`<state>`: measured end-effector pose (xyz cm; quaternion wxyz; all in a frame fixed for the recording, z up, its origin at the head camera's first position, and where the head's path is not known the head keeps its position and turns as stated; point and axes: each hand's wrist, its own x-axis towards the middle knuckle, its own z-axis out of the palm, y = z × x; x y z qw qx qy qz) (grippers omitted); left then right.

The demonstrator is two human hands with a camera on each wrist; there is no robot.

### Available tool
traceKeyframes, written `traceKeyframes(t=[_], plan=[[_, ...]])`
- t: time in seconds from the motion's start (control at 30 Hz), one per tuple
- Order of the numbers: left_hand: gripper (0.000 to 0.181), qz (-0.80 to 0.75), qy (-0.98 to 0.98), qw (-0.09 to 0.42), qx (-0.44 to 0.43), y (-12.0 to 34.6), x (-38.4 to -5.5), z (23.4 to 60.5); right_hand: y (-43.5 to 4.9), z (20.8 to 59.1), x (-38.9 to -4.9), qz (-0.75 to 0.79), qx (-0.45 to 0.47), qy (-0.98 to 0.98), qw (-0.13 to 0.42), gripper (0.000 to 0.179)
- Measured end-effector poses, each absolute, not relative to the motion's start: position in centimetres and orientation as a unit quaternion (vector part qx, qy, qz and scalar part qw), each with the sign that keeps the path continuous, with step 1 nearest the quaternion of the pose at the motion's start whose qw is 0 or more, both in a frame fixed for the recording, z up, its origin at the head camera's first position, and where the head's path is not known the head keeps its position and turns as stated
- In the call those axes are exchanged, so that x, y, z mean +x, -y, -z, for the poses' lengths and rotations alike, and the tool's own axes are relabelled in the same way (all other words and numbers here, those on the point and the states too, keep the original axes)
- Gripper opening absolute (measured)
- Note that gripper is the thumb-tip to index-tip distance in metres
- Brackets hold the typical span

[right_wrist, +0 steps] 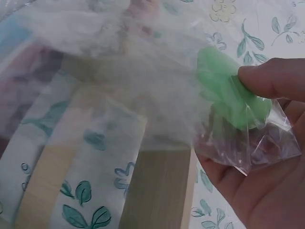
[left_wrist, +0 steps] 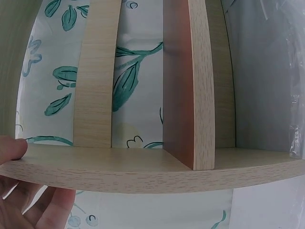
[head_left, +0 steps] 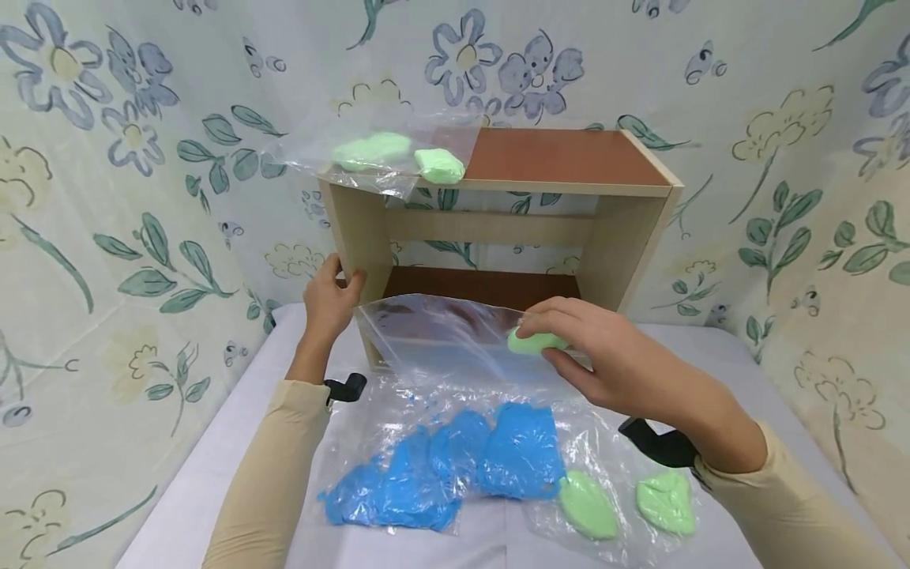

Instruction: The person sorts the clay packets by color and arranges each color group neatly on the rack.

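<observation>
Round the shelf (head_left: 494, 227) curl left fingers (head_left: 329, 271) — right fingers (head_left: 554, 320) pinch a green lump (right_wrist: 221, 86).

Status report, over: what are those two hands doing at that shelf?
Left hand gripping side of shelf. Right hand pinching green lump in clear plastic. Plastic partly screens shelf's lower front in head view.

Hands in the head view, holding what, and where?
Left hand grips the shelf by a side panel's front edge; right hand pinches clear plastic at a green lump.
</observation>
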<state>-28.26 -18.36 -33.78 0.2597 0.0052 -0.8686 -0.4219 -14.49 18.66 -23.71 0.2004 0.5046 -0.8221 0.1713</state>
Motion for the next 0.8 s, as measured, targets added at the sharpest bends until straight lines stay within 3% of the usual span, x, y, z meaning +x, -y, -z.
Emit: traceKeyframes(t=[0.37,0.8], plan=[[0.038,0.394,0.871,0.294,-0.017,18.1,-27.2,32.9,-15.7,19.9,-16.5,-0.224,0.514,0.805,0.192,0.034],[0.051,0.413,0.873,0.258,-0.018,18.4,-28.0,33.7,-14.7,15.2,-19.1,-0.357,0.41,0.828,0.136,0.033]])
